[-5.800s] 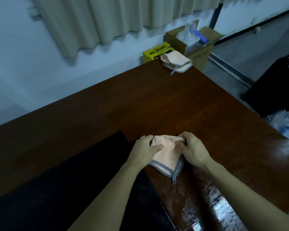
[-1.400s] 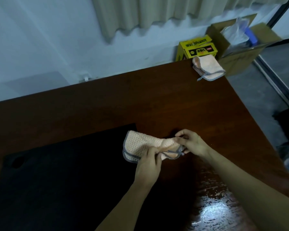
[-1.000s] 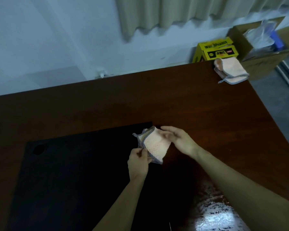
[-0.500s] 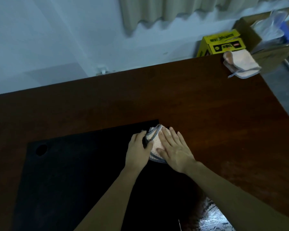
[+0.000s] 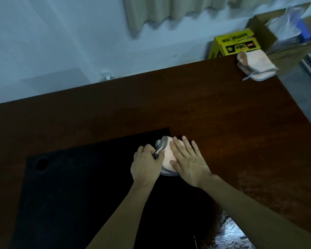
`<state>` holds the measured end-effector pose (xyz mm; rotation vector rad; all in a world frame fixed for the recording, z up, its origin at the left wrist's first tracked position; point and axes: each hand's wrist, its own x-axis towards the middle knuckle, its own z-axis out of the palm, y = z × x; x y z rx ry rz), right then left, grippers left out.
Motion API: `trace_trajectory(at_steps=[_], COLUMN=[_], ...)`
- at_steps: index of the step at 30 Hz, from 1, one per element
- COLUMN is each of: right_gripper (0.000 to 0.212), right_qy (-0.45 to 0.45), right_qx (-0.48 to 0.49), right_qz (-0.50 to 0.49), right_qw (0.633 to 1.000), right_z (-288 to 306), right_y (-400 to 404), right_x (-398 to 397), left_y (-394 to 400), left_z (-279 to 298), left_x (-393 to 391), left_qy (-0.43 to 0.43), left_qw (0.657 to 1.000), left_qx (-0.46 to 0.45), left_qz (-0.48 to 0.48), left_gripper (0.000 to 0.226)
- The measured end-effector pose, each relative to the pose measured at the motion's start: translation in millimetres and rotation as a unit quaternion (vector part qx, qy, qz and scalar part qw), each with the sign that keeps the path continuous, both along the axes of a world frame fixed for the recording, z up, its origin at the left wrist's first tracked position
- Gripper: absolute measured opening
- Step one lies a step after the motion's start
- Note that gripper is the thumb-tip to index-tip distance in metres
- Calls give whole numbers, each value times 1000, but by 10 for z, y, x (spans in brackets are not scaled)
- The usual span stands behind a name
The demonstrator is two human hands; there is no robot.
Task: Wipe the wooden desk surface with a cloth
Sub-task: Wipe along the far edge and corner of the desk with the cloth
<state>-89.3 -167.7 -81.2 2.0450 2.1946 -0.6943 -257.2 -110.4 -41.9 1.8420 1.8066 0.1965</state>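
Note:
A folded peach cloth (image 5: 166,155) with a grey stitched edge lies at the right edge of the black desk mat (image 5: 75,191), on the dark wooden desk (image 5: 223,126). My right hand (image 5: 188,160) presses flat on it with straight fingers. My left hand (image 5: 146,165) pinches the cloth's grey hem at its left side. Most of the cloth is hidden under both hands.
A second folded peach cloth (image 5: 255,66) sits at the desk's far right corner. Behind it on the floor stand a yellow box (image 5: 233,44) and an open cardboard box (image 5: 284,33) with plastic bags. A bright reflection (image 5: 230,236) shines on the desk near me.
The cloth went from held up between both hands to folded down on the mat edge. My right hand flattened onto it; my left hand shifted to its left hem.

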Motion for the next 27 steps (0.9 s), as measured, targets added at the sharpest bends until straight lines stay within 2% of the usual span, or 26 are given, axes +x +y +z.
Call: trace_trajectory(at_steps=[6,9,12,19,23,27], right_gripper=[63,61,61,72,90,78], right_qy=[23,28,26,-11,22,-24], right_qx=[24,42,45,37,16,10], right_qz=[9,12,-3,-42,-90,-77], right_qw=[999,999,999,998,996,997], right_z=[21,35,44,39,104,-101], right_y=[-40,-44,-2,84,219,261], right_x=[23,-4,-106,-386,-450,-627], left_y=[-225,-260,-211,2,143,225], left_z=[-44,-112,-165,-127,-174,-235], left_x=[-56,-90,-137,-291,-374,-429], left_qy=[-10,49,94,13,5,7], left_qw=[1000,998,994,999,1000,998], left_qx=[1,-31,-64,-18,8,7], left_qz=[13,19,9,27,-18,-58], left_gripper=[36,27,37,35,39,46])
